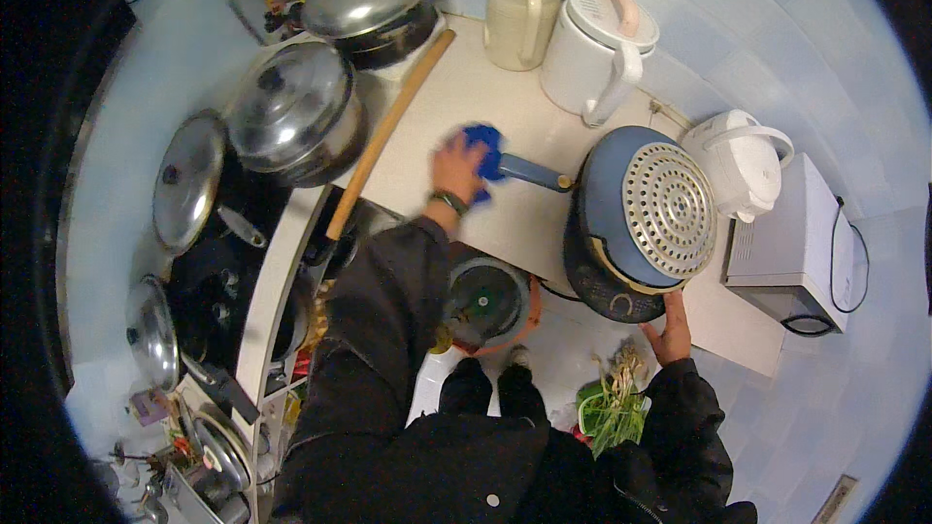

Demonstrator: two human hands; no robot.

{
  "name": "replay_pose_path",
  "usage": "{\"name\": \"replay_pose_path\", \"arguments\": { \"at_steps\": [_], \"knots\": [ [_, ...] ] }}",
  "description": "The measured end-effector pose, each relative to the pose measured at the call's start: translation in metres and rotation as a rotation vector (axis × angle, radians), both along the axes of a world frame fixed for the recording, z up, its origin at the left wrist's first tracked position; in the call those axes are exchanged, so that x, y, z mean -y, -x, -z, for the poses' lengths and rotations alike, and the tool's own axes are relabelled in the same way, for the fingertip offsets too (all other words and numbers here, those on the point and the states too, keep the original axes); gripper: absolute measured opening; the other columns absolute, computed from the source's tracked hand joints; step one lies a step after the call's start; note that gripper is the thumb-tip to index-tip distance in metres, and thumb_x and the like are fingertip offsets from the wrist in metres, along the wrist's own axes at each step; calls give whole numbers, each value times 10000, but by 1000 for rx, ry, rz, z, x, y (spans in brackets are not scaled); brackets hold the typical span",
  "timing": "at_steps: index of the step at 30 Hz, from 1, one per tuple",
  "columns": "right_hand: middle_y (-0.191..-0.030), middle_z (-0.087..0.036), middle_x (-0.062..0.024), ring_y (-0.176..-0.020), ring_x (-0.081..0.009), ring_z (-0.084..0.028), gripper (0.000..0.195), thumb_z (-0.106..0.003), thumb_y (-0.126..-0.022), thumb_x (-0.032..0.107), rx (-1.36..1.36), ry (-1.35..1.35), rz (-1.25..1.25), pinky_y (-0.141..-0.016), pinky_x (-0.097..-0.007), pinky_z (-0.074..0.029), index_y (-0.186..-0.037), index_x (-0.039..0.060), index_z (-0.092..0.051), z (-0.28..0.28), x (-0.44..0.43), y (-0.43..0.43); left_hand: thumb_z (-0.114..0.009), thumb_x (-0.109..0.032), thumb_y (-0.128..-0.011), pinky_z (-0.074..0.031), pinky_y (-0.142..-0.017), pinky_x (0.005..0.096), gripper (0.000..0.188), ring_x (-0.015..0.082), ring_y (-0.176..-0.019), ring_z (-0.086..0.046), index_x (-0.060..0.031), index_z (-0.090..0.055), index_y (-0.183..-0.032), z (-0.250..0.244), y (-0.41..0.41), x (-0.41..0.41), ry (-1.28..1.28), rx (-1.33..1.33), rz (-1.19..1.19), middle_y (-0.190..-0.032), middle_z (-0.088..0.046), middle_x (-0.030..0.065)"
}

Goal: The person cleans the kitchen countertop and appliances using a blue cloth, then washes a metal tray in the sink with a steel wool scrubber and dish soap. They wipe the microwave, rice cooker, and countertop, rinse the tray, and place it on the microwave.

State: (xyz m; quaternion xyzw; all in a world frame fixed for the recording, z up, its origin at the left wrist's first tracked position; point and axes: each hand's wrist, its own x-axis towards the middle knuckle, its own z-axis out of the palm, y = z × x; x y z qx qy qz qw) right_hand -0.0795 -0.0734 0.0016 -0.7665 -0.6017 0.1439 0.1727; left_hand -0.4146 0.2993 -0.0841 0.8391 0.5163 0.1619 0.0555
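My left hand presses a crumpled blue cloth onto the pale countertop; the hand is slightly blurred. Just right of the cloth, a blue handle reaches toward a blue-grey pan. That pan sits over a black electric cooker base, with a round perforated metal steamer plate on top. At the front edge of this stack, the fingers of my right hand touch its side, thumb spread away. Whether they grip it is hidden.
A wooden rolling pin lies left of my left hand, beside lidded metal pots. Behind stand a beige jug, a white lidded pitcher and a white kettle. Below are a round bin and green onions.
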Motion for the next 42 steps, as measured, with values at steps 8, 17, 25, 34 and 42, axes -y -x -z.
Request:
{"name": "replay_pose_path", "arguments": {
  "at_steps": [8, 17, 25, 34, 42],
  "knots": [
    [-1464, -293, -201, -1363, -353, -274, 877, -763, -678, 73, 21, 13, 3, -1103, -383, -274, -1418, 50, -292, -4, -2, 0, -744, -316, -698, -333, -976, 501, 582, 307, -1231, -419, -273, -545, -1243, -14, -17, -36, 67, -179, -47, -1349, -465, 93],
    [-1465, -291, -181, -1366, -331, -271, 894, -787, -676, 116, 37, -16, 58, -1109, -371, -283, -1413, 40, -287, 13, 8, -5, -793, -302, -580, -386, -850, 486, 605, 315, -1095, -476, -238, -605, -1152, -30, -57, 152, 69, -134, 390, -1238, -507, 96],
    [-1496, -218, -180, -1389, -343, -205, 871, -742, -713, 121, 61, 31, 37, -1115, -380, -261, -1428, 36, -251, 8, 13, -6, -752, -295, -591, -483, -799, 437, 463, 328, -942, -591, -139, -674, -1020, -51, -70, 217, 279, -12, 416, -1048, -641, 117],
    [-1458, -291, -221, -1360, -364, -267, 686, -625, -818, 118, -175, -70, 190, -1108, -414, -260, -1412, 34, -292, 33, 75, -7, -720, -215, -653, -506, -750, 326, 452, 212, -807, -653, -45, -639, -1065, -109, -26, 318, 648, 634, 25, -869, -676, 135],
    [-1346, -463, -193, -1240, -275, -455, 567, -594, -886, 258, -710, 214, 231, -1021, -354, -371, -1348, -4, -394, 49, 96, 48, -685, -96, -745, -509, -749, 295, 333, 168, -800, -630, 5, -607, -1053, -146, 49, 404, 886, 1460, -460, -921, -653, 67]
  ]
}}
